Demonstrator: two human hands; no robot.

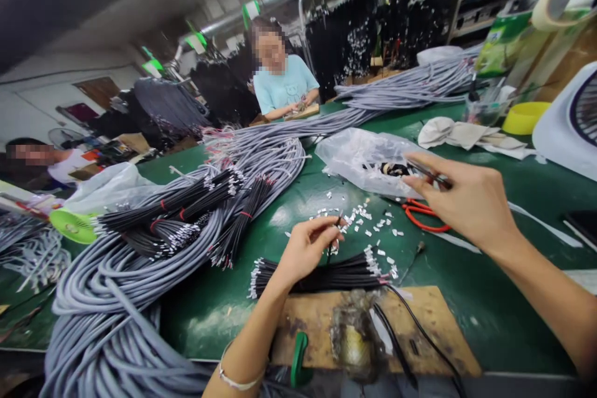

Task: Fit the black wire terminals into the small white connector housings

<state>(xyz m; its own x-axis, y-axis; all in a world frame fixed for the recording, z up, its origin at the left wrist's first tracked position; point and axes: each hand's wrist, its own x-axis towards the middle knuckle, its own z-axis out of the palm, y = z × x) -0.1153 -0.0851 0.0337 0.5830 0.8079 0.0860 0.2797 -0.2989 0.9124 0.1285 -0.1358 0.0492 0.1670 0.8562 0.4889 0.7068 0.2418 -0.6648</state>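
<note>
Step in hand, as judged: handling a single wire with a hand tool above the green table (pixel 205 317). Left hand (pixel 305 245): thumb and fingertips pinched on a short black wire (pixel 339 220), mostly hidden by the fingers, above the near wire bundle (pixel 321 275). Right hand (pixel 466 199): fingers closed round a slim dark tool (pixel 428 171), pointing left, in front of the plastic bag (pixel 349 158); type uncertain, possibly tweezers. Wire and tool well apart. Next move, in my judgement, calls for a steady left pinch and careful aim of the tool, the pieces being small.

Surroundings, left to right. Lime-green ribbed disc (pixel 72 226) at far left. Grey cable coils (pixel 140 273) fill the left side and spill past the near edge; red-tied black bundles (pixel 172 208) lie on top. Co-worker (pixel 285 84) in a light-blue shirt sits at far centre. Green handle (pixel 299 354) stands at the near edge of a stained wooden board (pixel 433 323), which also carries a film-wrapped yellow roll (pixel 355 345) and black cable. Loose silvery terminals (pixel 359 219) lie strewn between the hands: easily scattered. Red looped handles (pixel 422 214) lie beneath the right hand and, with the bag, crowd its path. Whitish cloth (pixel 466 135), yellow ring (pixel 527 118) and white fan (pixel 559 118) stand at far right.
</note>
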